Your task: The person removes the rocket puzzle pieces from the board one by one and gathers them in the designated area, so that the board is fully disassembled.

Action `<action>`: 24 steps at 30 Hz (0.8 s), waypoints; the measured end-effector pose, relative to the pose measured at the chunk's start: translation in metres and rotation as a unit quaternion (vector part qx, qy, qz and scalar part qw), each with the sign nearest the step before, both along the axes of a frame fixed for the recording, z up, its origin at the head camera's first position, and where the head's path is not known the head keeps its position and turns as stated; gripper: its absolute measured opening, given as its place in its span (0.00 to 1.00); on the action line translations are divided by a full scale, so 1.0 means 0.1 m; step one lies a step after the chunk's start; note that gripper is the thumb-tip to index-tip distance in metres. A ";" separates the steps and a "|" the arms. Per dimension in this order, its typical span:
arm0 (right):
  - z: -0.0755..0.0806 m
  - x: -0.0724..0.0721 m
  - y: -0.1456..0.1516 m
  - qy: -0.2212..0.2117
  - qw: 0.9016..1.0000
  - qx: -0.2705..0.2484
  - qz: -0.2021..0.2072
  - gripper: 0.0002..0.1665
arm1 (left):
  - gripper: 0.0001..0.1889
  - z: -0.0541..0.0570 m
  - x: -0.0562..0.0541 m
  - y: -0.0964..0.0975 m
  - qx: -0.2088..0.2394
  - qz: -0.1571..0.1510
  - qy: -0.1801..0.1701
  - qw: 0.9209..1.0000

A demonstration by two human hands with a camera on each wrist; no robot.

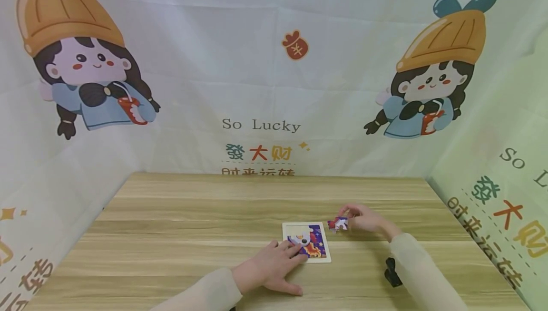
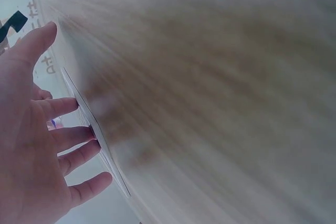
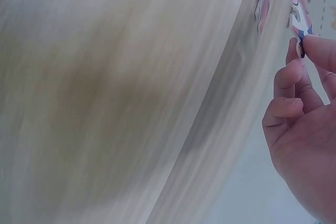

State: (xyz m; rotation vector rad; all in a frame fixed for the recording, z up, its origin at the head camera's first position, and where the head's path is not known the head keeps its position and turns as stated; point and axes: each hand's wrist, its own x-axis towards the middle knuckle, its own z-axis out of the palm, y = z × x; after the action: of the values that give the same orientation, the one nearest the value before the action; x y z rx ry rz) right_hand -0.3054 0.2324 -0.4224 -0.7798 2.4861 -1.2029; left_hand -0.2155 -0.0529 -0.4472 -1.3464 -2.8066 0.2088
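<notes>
We note L hand point(image 1: 276, 261), fingers apart, touching puzzle bd point(image 1: 318, 260); R hand point(image 1: 364, 218) (right of bd) pinches jigsaw pc point(image 3: 301, 23).

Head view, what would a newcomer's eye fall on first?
Probably the big cartoon figure at upper left, then its smaller twin at upper right. Next, the colourful puzzle low on the table, with the left hand on it. Beside it, the right hand pinches a piece.

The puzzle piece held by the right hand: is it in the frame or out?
Out: the right hand pinches the puzzle piece beyond the right edge of the frame.
</notes>
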 end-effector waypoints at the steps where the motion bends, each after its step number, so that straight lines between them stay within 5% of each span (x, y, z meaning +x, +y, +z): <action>1: 0.00 0.00 0.03 0.001 1.000 -0.001 -0.002 0.18 | 0.40 0.00 0.00 0.00 0.001 0.000 -0.001 1.000; 14: 0.02 0.01 0.32 -0.011 0.999 0.016 -0.035 0.17 | 0.40 0.01 0.00 -0.01 0.005 -0.004 0.003 1.000; 24: -0.10 0.02 0.31 -0.008 0.996 0.036 -0.080 0.14 | 0.40 0.03 0.01 0.00 0.005 -0.004 -0.009 1.000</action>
State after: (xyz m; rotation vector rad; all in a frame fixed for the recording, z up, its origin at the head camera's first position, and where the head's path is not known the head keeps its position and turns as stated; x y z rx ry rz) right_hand -0.3036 0.2632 -0.4323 -0.5606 2.6038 -1.1580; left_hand -0.2148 -0.0530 -0.4441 -1.3634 -2.8133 0.1839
